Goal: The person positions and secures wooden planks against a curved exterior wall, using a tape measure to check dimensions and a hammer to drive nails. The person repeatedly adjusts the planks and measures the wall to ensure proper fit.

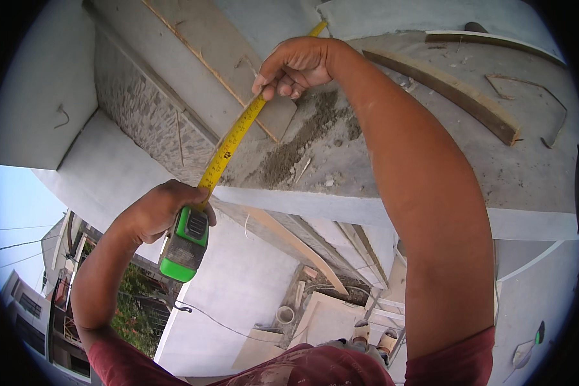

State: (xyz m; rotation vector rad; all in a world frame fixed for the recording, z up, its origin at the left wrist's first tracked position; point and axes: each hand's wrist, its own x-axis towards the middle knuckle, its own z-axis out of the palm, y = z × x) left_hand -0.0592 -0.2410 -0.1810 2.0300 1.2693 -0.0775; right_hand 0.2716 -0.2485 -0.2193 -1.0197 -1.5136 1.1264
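A green and black tape measure (185, 244) hangs below my left hand (161, 209), whose fingers grip it near the mouth where the blade comes out. The yellow tape blade (228, 151) runs up and away over the edge of the concrete ledge (367, 199). Farther along, my right hand (296, 67) pinches the blade between thumb and fingers. Beyond that hand a short end of the blade shows again, close to the pale wall. Loose grey mortar (302, 138) lies on the ledge below my right hand.
On the ledge lie a long wooden beam (450, 93) and a bent metal rod (556, 122). A board (219, 58) leans at the back. Far below the ledge are a bucket (285, 315), wooden planks and my sandalled feet (373, 338). Houses stand beyond at left.
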